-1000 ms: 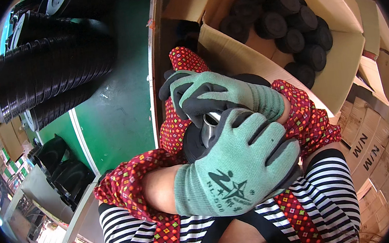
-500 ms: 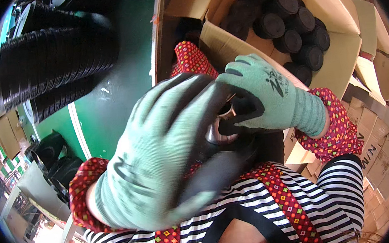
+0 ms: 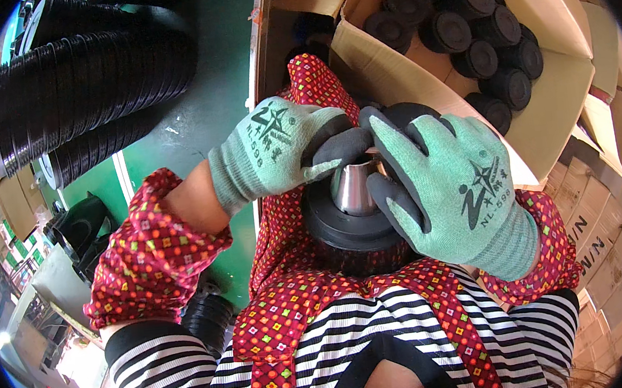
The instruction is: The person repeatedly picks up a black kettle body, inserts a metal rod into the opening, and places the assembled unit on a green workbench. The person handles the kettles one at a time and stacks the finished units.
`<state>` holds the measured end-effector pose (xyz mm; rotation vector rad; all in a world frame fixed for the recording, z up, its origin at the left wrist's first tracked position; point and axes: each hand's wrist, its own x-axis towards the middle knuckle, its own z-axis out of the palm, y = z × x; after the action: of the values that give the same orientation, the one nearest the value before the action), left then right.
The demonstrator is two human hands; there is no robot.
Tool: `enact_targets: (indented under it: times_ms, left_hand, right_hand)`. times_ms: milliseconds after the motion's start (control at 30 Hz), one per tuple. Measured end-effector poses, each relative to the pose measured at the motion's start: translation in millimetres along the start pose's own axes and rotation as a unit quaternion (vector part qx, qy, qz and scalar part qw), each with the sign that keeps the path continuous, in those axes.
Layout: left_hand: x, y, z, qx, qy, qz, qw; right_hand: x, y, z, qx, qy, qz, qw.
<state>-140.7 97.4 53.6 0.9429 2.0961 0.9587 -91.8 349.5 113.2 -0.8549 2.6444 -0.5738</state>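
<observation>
While the stacks of black rings (image 3: 81, 97) lie on their side far off at the left above the green floor (image 3: 191, 131), both hands meet in the middle, close to the person's chest. The left hand (image 3: 277, 156), in a green glove with dark fingertips, now sits on the left side of the shiny metal cone (image 3: 353, 188). Half a second ago this hand was big and close to the camera and hid nearly everything. Now it has dropped back, and its fingertips pinch at the top of the cone.

That cone stands up in the middle of a round black part (image 3: 345, 228), which rests against the red patterned apron (image 3: 292, 302). It looks like the cone is being pushed or turned into the black part, but I cannot tell which.

The right hand (image 3: 455, 194) has moved too. Before, it reached in from above. Now it wraps around the right side of the cone and the black part, with the fingers pointing up. So both hands are close together and clamped on the same piece.

Farther right, an open cardboard box (image 3: 544, 101) holds many round black parts (image 3: 459, 19) in rows. More brown boxes (image 3: 597, 247) are stacked at the right edge.
</observation>
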Motion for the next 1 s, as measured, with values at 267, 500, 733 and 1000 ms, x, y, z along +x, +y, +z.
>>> enact_targets:
  times_ms: [267, 500, 733, 1000]
  left_hand:
    - [8, -38, 29, 0.0, 0.1, 0.101, 0.99]
    - [-34, -18, 23, 0.049, 0.298, -0.017, 0.953]
    - [-158, -86, 88, 0.13, 0.426, -0.309, 0.84]
    - [-207, -43, 121, 0.094, 0.488, -0.211, 0.842]
  right_hand:
    - [3, -19, -2, -0.07, -0.013, 0.049, 0.996]
    - [-19, -8, 16, -0.009, 0.162, -0.07, 0.984]
    - [-35, 0, 69, 0.24, 0.131, -0.043, 0.961]
    - [1, -3, 35, 0.445, 0.232, 0.068, 0.863]
